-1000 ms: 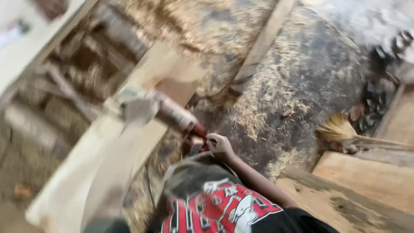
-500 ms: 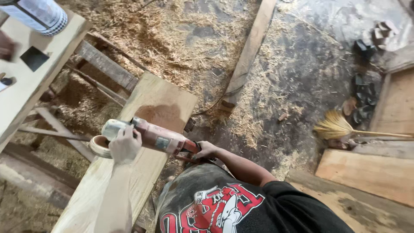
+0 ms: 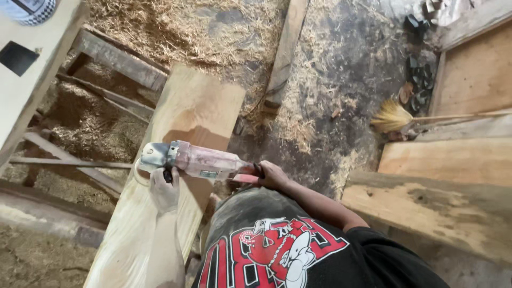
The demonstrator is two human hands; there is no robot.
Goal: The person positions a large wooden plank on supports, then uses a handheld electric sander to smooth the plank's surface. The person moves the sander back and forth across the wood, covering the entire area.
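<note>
A dusty reddish angle grinder lies across a long pale wooden plank, its metal head at the plank's left edge. My left hand, coated in sawdust, grips the grinder's side handle just behind the head. My right hand is closed on the rear end of the grinder's body, right of the plank. My black shirt with a red and white print fills the bottom middle.
Sawdust and shavings cover the dark floor. A wooden frame of beams stands left of the plank. A narrow board lies beyond. A straw broom and wide boards lie at the right. A pale tabletop is upper left.
The view has steadied and swung slightly left. The grinder has stayed on the plank with both hands on it, and the left hand has settled under the head.
</note>
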